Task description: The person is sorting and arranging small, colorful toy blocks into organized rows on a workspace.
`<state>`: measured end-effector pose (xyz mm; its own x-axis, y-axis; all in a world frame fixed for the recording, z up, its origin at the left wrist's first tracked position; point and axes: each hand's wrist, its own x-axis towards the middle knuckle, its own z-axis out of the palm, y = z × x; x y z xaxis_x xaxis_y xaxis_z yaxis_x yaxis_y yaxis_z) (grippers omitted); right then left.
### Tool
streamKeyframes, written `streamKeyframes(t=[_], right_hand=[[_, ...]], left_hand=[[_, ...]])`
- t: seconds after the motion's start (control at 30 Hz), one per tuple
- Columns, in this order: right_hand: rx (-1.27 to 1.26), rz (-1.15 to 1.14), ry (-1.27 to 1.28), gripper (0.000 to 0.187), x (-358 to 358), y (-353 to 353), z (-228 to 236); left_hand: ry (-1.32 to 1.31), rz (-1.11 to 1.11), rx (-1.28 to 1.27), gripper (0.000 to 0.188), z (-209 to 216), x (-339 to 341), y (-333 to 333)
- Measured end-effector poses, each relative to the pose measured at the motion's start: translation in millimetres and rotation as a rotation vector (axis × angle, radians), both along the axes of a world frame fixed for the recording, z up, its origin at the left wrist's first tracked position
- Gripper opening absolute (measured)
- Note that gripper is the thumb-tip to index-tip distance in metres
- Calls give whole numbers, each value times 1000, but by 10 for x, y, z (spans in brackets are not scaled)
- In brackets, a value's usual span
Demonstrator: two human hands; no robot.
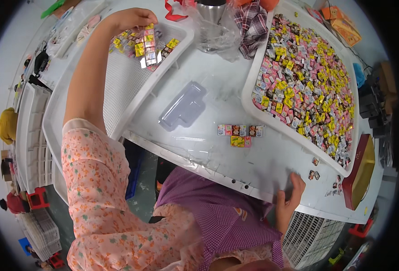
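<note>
My left hand (134,19) reaches far across to the back left, its fingers pinched on the top of a clear blister pack (150,47) of small yellow, pink and white boxes. The pack hangs over a white perforated tray (125,83), where several similar packs (126,39) lie at the far end. My right hand (291,195) is at the table's front edge, thumb and fingers apart, with nothing in it. An empty clear T-shaped plastic tray (183,106) lies mid-table. To its right, several tiny boxes (241,131) sit arranged in a T shape.
A large white bin (250,92) full of loose tiny boxes (303,86) stands on the right. Beyond it is a dark red box lid (360,171). A metal flask (212,11), plastic bag (215,43) and checked cloth (252,20) are at the back. Other people (7,126) work at far left.
</note>
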<state>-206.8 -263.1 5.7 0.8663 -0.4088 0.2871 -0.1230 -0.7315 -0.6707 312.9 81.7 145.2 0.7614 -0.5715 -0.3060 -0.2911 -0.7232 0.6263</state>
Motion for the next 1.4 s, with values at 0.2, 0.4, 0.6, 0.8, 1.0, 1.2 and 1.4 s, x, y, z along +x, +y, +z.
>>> streamKeyframes(t=[0.2,0.4,0.6,0.8,1.0,1.2,1.4], right_hand=[[27,-14,17,55,34,50,71],[34,-11,38,51,29,37,74],[20,-19,9,49,-12,25,58],[-15,-30,7,47,12,21,33],[-115,14,-59,43,83,15,11],[-136,-7,-140,39,12,5,73],[-53,-125,-171,36,122,-3,181]], left_hand=[[90,-153,110,11,-179,74,-466],[-54,-103,73,16,-461,-7,-587],[-306,95,-90,24,-425,-490,-654],[-393,-22,-224,29,-223,-931,-712],[-294,-449,-188,32,-272,-2347,-1155],[-496,-527,-37,50,-869,-3004,-1312],[-460,-386,-162,53,-1062,-3240,-1496]])
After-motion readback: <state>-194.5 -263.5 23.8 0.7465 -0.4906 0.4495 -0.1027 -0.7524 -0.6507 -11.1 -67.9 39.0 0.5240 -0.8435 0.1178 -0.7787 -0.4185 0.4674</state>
